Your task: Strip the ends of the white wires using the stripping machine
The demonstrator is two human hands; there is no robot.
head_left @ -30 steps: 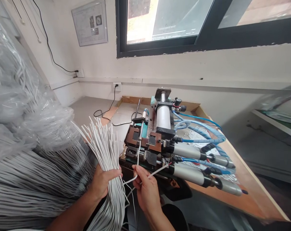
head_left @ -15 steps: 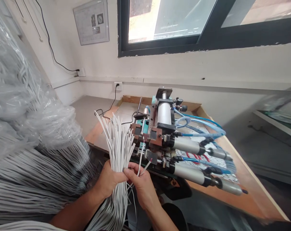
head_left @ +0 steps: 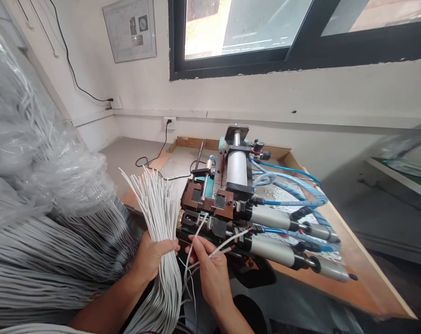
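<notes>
A thick bundle of light grey cables [head_left: 158,208] stands fanned out at its top, and my left hand [head_left: 151,257] is wrapped round it. Just to the right, my right hand [head_left: 210,264] pinches a single cable [head_left: 196,234] between thumb and fingers. That cable's tip reaches the front of a pneumatic machine [head_left: 210,204] with brown blocks and silver cylinders. A few more cables [head_left: 233,239] with reddish ends pass through the same hand and point right. Part of the right fingers is hidden behind the thumb.
Large heaps of grey cables [head_left: 57,264] partly wrapped in clear plastic [head_left: 50,176] fill the left side. Blue air hoses [head_left: 294,199] curl behind the cylinders. White scraps [head_left: 294,218] lie on the wooden tray table [head_left: 377,287]. A black power cord [head_left: 163,148] crosses the tabletop.
My right hand has come away from the bundle and now pinches one cable near the machine. Cables with reddish ends have swung right. The bundle in my left hand has tilted left.
</notes>
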